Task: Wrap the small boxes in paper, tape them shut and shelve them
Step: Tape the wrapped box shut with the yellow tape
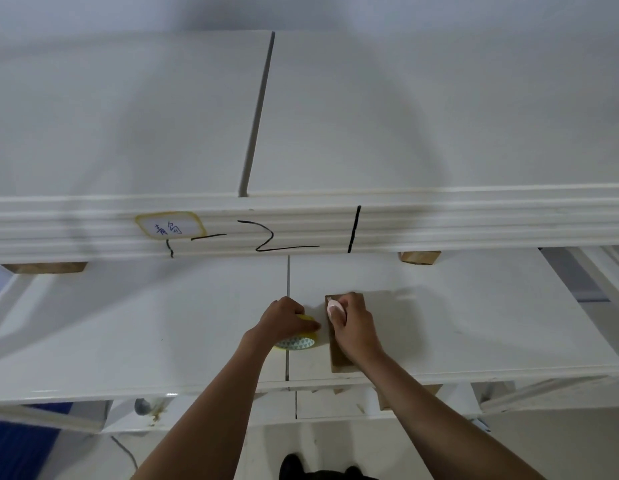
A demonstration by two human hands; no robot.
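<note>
Head view, lower centre: left hand (pixel 284 318) grips a yellow tape roll (pixel 297 341) on the white shelf (pixel 162 323); right hand (pixel 351 325) holds a brown wrapped box (pixel 336 358), pinching something white.

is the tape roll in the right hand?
No, the left hand grips the yellow tape roll; the right hand rests on the brown wrapped box, pinching something white.

The one camera sits on my head and looks forward and steeply down, so my arms run up from the bottom edge to my left hand (pixel 284 318) and right hand (pixel 353 327) at mid-frame. It is close over the white shelf (pixel 162 323). The wide lens bends the upper shelf's front edge (pixel 301 226). No second view shares the scene.
</note>
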